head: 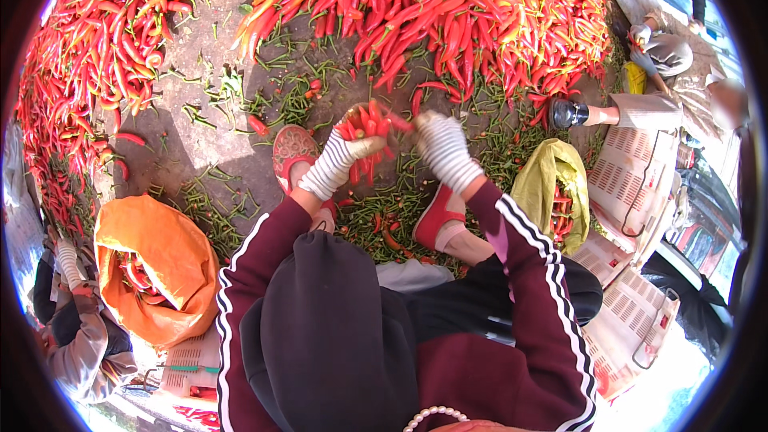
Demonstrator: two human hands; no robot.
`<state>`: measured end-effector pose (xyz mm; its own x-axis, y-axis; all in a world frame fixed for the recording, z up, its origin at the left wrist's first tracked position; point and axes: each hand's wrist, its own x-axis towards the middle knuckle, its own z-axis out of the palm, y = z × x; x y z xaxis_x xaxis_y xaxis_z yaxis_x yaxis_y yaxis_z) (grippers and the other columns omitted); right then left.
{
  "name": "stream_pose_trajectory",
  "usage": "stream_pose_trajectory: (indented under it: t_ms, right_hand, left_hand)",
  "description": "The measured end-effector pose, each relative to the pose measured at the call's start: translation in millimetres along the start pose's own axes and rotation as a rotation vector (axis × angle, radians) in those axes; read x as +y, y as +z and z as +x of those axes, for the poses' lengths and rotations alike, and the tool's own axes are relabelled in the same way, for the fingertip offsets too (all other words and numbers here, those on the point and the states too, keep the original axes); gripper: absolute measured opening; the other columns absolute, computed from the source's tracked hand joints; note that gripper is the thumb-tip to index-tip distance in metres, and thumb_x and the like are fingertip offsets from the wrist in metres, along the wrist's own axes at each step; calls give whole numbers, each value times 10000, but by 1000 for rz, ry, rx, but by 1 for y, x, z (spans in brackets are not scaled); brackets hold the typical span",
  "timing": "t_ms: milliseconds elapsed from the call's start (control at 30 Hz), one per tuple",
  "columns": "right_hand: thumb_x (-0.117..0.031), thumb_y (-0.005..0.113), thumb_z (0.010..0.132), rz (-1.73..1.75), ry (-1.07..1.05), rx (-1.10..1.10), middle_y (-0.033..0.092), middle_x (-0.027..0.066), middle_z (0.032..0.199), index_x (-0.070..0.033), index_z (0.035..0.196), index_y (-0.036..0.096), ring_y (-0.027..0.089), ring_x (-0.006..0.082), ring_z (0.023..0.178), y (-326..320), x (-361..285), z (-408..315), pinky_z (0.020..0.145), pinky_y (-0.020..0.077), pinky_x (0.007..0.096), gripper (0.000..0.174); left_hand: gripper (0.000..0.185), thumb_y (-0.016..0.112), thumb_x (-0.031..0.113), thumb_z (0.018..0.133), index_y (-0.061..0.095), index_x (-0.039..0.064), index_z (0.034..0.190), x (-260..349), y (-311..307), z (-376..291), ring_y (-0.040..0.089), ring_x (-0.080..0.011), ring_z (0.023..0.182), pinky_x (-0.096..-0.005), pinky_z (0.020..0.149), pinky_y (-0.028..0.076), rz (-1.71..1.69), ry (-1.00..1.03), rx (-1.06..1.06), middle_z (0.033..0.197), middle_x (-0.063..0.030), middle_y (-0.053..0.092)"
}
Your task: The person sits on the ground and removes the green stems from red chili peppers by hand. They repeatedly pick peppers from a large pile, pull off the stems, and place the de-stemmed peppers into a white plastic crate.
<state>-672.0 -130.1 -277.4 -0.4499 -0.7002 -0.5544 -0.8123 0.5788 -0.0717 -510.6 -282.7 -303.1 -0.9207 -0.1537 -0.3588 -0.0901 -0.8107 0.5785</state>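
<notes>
My left hand (343,153), in a white glove with dark stripes, grips a bunch of red chili peppers (373,126) above my feet. To its right, my gloved right hand (443,143) has its fingers at a blurred red pepper (399,122) that reaches across from the bunch. The right fingertips are partly hidden by blur. Beyond both hands lies a large heap of red chili peppers (444,18). Torn green stems (396,192) cover the ground under my hands and around my red shoes (433,216).
An orange sack (180,240) with peppers stands at my left, a yellow-green sack (531,186) at my right. Plastic crates (624,180) stand at the right. Another pepper heap (114,30) lies upper left. One person (690,84) sits at right, another (90,336) at lower left.
</notes>
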Motion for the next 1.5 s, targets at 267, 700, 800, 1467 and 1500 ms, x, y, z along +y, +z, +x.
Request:
stream_pose_trajectory:
  t_ms: [267, 700, 800, 1467, 1500]
  right_hand:
    - [-206, 648, 802, -29, -818, -209, 660, 49, 883, -174, 929, 678, 669, 265, 863, -14, -40, -34, 747, 516, 433, 135]
    - [-297, 665, 854, -197, -85, 159, 662, 100, 893, -93, 941, 644, 652, 286, 862, -24, -19, 47, 743, 493, 448, 223]
    - [-248, 673, 829, -33, -321, 44, 683, 95, 866, -123, 890, 672, 677, 293, 823, -14, -32, 5, 727, 529, 434, 139]
    - [-274, 707, 815, 240, 19, 412, 653, 154, 926, -77, 973, 646, 624, 337, 905, 0, 4, 68, 808, 479, 462, 260]
    - [-265, 675, 861, 390, 45, 291, 660, 181, 894, -48, 983, 641, 643, 358, 864, -2, -3, 57, 779, 500, 456, 251]
  left_hand:
    - [582, 732, 149, 777, 500, 106, 1310, 8, -30, -30, 628, -259, 939, -435, 854, 556, -271, -336, -59, 1078, -81, 613]
    - [346, 661, 162, 907, 595, 51, 1229, 1, -15, 0, 646, -142, 979, -315, 895, 512, -207, -34, 259, 1103, -28, 671]
    - [424, 697, 173, 870, 570, 60, 1258, 0, -19, -5, 648, -187, 1004, -349, 911, 521, -261, -116, 199, 1104, -50, 661]
    - [403, 693, 151, 852, 579, 59, 1227, 13, -12, -18, 620, -164, 1015, -340, 934, 490, 41, 32, 285, 1090, -28, 643]
    - [402, 700, 135, 844, 578, 65, 1221, 13, -13, -18, 611, -152, 1011, -334, 933, 488, 68, 49, 283, 1076, -17, 635]
